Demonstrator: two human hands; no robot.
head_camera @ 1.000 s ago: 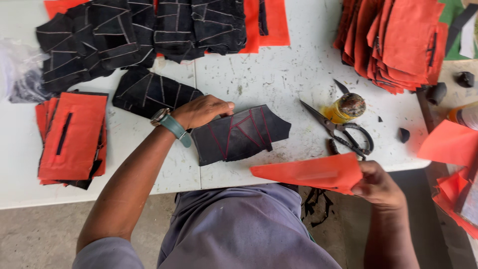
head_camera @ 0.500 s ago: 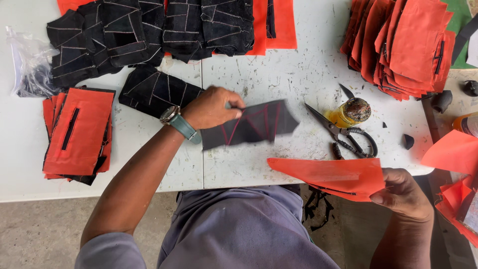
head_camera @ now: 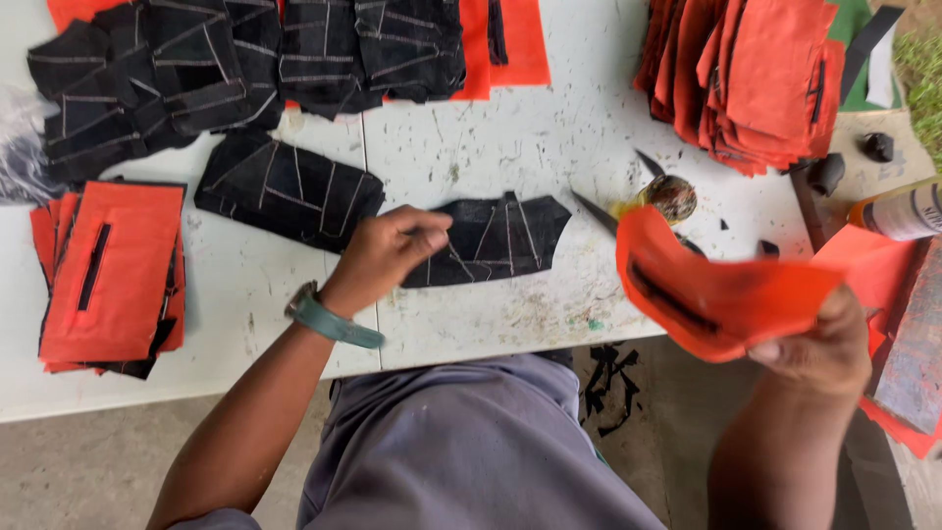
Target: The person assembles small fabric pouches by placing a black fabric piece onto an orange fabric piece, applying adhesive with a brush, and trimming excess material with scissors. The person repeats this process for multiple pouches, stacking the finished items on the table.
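My left hand (head_camera: pixel 385 253), with a teal watch on the wrist, pinches the left edge of a black fabric piece (head_camera: pixel 500 238) with pale stitched lines that lies flat on the white table (head_camera: pixel 510 147). My right hand (head_camera: pixel 819 344) holds up an orange fabric piece (head_camera: pixel 716 290) with a dark slit, off the table's front right edge. The orange piece covers part of the scissors (head_camera: pixel 599 211) behind it.
Another black stitched piece (head_camera: pixel 285 191) lies left of my hand. A heap of black pieces (head_camera: pixel 245 59) fills the back left, an orange stack (head_camera: pixel 760 79) the back right. An orange pile (head_camera: pixel 108 270) sits at the left edge. A thread ball (head_camera: pixel 672 196) and a bottle (head_camera: pixel 898 211) are on the right.
My right hand has lifted the orange piece higher and turned its slit side to face me. The black piece under my left hand now lies flatter and shows pale lines instead of red.
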